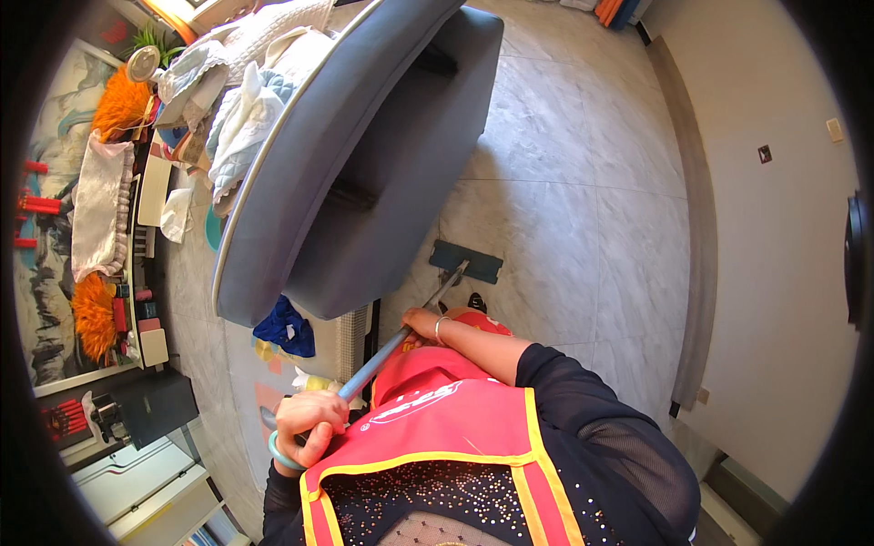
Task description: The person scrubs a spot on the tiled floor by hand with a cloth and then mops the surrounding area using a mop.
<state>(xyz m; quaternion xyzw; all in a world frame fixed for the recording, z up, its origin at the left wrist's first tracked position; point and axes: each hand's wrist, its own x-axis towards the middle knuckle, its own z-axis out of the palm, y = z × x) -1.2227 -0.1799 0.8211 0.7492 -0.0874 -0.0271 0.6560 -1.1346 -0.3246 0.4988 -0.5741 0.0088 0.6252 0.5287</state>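
Observation:
My left hand (308, 422), with a pale green bangle at its wrist, is wrapped around the upper end of a flat mop's handle (377, 368). Lower on the same handle my right hand (423, 325) grips it in front of a red apron (437, 409); a silver bracelet circles that wrist. The handle slants away to a dark teal mop head (466, 261), which lies flat on the grey marble-look tile floor (546, 225). Just on the near side of the mop head a dark shoe (477, 302) shows.
A grey-blue upholstered sofa (410, 157) is tipped up left of the mop, its underside showing. Cloths and clothing (249, 102) are piled behind it. Dark blue fabric (287, 329) lies below its near corner. A wall (758, 273) with a grey baseboard (696, 225) bounds the right.

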